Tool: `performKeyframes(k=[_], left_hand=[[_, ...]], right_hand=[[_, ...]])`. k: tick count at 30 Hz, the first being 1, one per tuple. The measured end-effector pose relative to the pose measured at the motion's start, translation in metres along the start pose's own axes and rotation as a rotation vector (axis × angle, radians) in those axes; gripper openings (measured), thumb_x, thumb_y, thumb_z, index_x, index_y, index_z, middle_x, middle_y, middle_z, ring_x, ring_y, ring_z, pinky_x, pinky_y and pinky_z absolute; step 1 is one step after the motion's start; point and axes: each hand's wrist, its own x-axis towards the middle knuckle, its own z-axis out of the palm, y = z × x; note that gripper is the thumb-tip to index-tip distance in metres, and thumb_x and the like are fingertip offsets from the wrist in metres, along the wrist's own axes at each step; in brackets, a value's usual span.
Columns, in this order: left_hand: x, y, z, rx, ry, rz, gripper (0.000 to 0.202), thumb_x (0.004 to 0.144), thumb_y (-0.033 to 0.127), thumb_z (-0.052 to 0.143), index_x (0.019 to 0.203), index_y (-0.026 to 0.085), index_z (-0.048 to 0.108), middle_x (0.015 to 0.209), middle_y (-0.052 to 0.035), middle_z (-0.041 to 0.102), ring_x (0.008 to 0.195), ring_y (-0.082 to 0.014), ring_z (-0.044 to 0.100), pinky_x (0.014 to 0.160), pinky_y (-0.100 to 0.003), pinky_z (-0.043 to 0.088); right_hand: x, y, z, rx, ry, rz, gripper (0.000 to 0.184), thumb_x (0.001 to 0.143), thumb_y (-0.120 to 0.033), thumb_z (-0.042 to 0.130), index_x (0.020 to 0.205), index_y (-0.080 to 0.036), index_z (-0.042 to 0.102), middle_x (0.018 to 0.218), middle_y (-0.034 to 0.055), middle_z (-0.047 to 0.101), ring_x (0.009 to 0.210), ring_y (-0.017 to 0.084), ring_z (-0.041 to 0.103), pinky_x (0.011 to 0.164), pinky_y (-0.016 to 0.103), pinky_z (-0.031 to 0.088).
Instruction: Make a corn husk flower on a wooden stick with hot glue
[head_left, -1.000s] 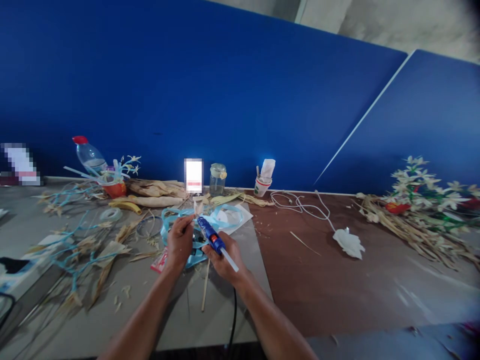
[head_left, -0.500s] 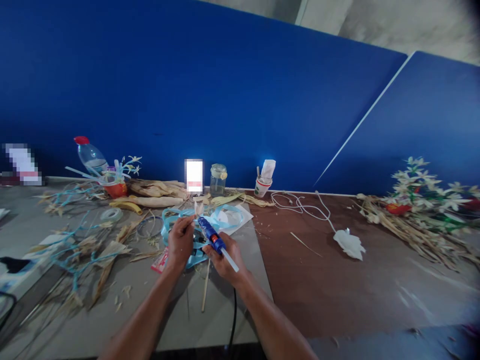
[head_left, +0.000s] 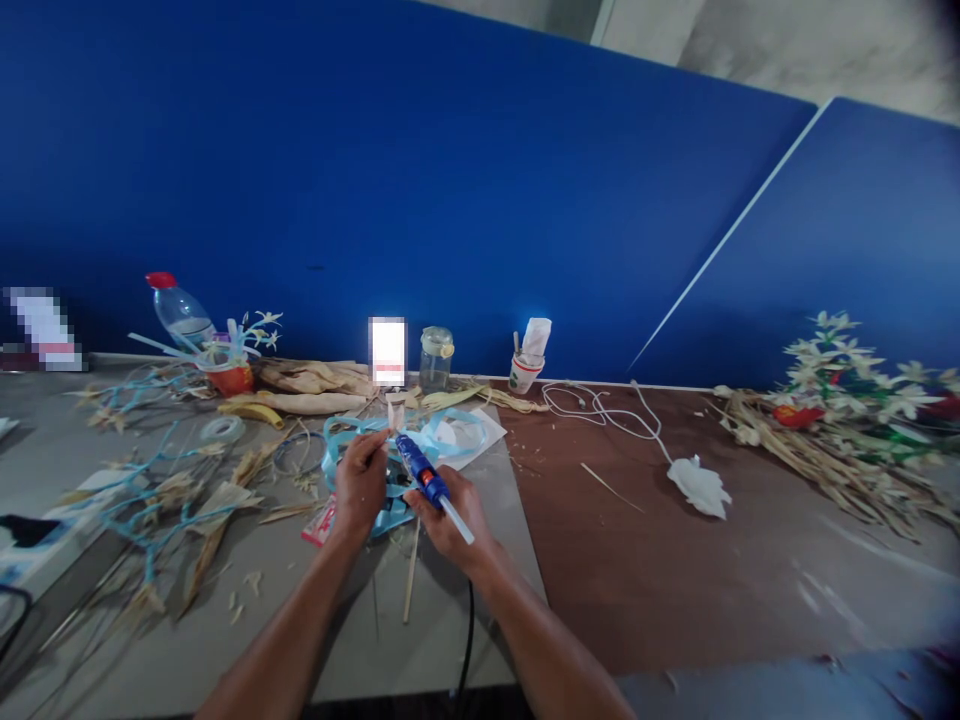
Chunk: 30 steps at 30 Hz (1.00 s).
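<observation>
We pinch a small pale piece in the grip of our left hand and clasp a blue glue gun in that of our right hand, its nozzle just beside the piece, both held above light-blue ribbon on the cluttered desk.

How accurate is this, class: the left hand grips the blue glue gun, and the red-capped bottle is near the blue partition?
One detail is wrong: the head view shows the right hand, not the left hand, gripping the blue glue gun. The rest stands: the red-capped bottle is near the blue partition.
</observation>
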Motion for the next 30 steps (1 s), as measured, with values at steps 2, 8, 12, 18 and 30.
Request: performKeyframes(k=[2, 8, 12, 18, 30], left_hand=[[0.0003, -0.0003, 0.0001, 0.0, 0.005, 0.004, 0.023, 0.076, 0.025, 0.05, 0.09, 0.019, 0.068, 0.087, -0.0037, 0.065, 0.084, -0.0171, 0.058, 0.078, -0.03, 0.045], [0.0004, 0.0013, -0.0004, 0.007, 0.008, 0.002, 0.022, 0.076, 0.024, 0.051, 0.089, 0.019, 0.068, 0.087, -0.0034, 0.066, 0.085, -0.0173, 0.059, 0.078, -0.03, 0.045], [0.0006, 0.0012, -0.0007, 0.015, 0.007, -0.005, 0.023, 0.076, 0.024, 0.051, 0.089, 0.018, 0.068, 0.088, -0.0038, 0.065, 0.084, -0.017, 0.058, 0.077, -0.029, 0.045], [0.0007, 0.0034, -0.001, -0.006, 0.003, -0.003, 0.023, 0.075, 0.024, 0.051, 0.089, 0.019, 0.068, 0.088, -0.0042, 0.065, 0.085, -0.0173, 0.058, 0.078, -0.03, 0.045], [0.0008, -0.0003, -0.0005, 0.007, 0.01, -0.006, 0.023, 0.075, 0.025, 0.051, 0.089, 0.019, 0.068, 0.089, -0.0036, 0.065, 0.085, -0.0175, 0.058, 0.079, -0.031, 0.045]], right_hand=[[-0.0004, -0.0004, -0.0004, -0.025, -0.009, 0.001, 0.026, 0.079, -0.042, 0.055, 0.07, -0.018, 0.051, 0.063, 0.0023, 0.055, 0.056, 0.014, 0.052, 0.051, 0.023, 0.033], [0.0012, -0.0022, -0.0015, 0.007, 0.001, 0.005, 0.024, 0.079, -0.041, 0.055, 0.073, -0.018, 0.052, 0.065, 0.002, 0.055, 0.056, 0.014, 0.051, 0.051, 0.023, 0.033], [0.0007, -0.0013, -0.0007, -0.005, -0.019, -0.002, 0.022, 0.079, -0.039, 0.055, 0.073, -0.018, 0.052, 0.066, 0.0022, 0.056, 0.059, 0.014, 0.052, 0.053, 0.023, 0.034], [0.0003, -0.0026, -0.0006, -0.03, -0.011, 0.015, 0.024, 0.079, -0.041, 0.055, 0.072, -0.018, 0.052, 0.064, 0.0023, 0.056, 0.058, 0.015, 0.052, 0.051, 0.023, 0.033], [-0.0011, -0.0013, 0.0005, -0.047, -0.004, 0.002, 0.026, 0.08, -0.043, 0.054, 0.071, -0.018, 0.051, 0.064, 0.0026, 0.056, 0.057, 0.015, 0.052, 0.051, 0.024, 0.032]])
